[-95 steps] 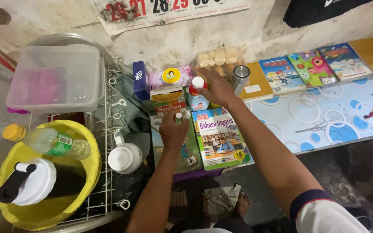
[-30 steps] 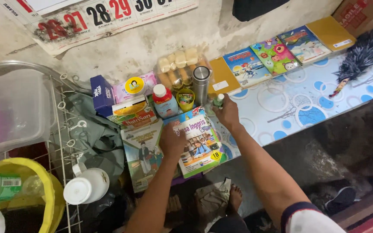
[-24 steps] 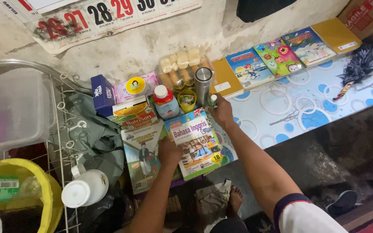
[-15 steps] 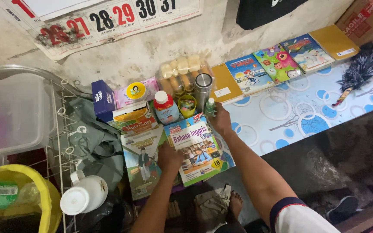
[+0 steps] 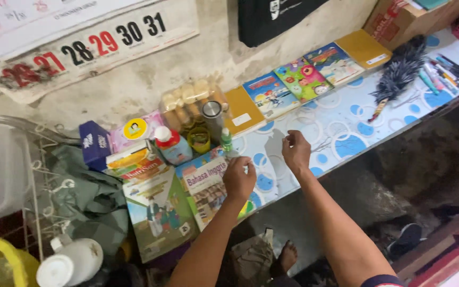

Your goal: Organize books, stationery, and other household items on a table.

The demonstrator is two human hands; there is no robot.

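Foreground: left hand [image 5: 238, 178] resting loosely curled on the schoolbook [image 5: 205, 186], grip empty. Beyond: right hand [image 5: 295, 151] hovering over the patterned surface [image 5: 346, 125], fingers pinched, nothing visibly held. Farther: small green bottle [image 5: 226, 140] upright, released, beside the steel flask [image 5: 213, 118].

Both bare forearms reach up from the bottom edge to mid-frame. The left hand [image 5: 239, 178] lies palm-down, fingers curled. The right hand [image 5: 296, 150] hovers with fingertips pinched together.

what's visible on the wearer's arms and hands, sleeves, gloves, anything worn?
Both forearms are bare. The left hand and right hand show no gloves, watch or rings. Only a sleeve cuff shows on the right upper arm: a dark blue band, at the frame's bottom edge.
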